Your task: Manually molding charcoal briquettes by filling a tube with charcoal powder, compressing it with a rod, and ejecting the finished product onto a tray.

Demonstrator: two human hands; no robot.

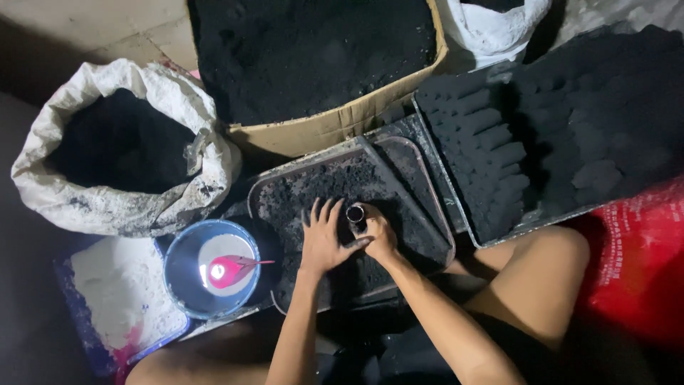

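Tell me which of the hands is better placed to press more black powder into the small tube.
Probably the left. The right hand is wrapped around the small metal tube, holding it upright over the tray, while the left hand lies flat with fingers spread on the black powder beside it, holding nothing.

We see both forearms bare, no sleeves. Left hand (324, 239) and right hand (376, 235) without gloves, rings or watch, fingers dusted black. Knees bare; dark garment at lap.
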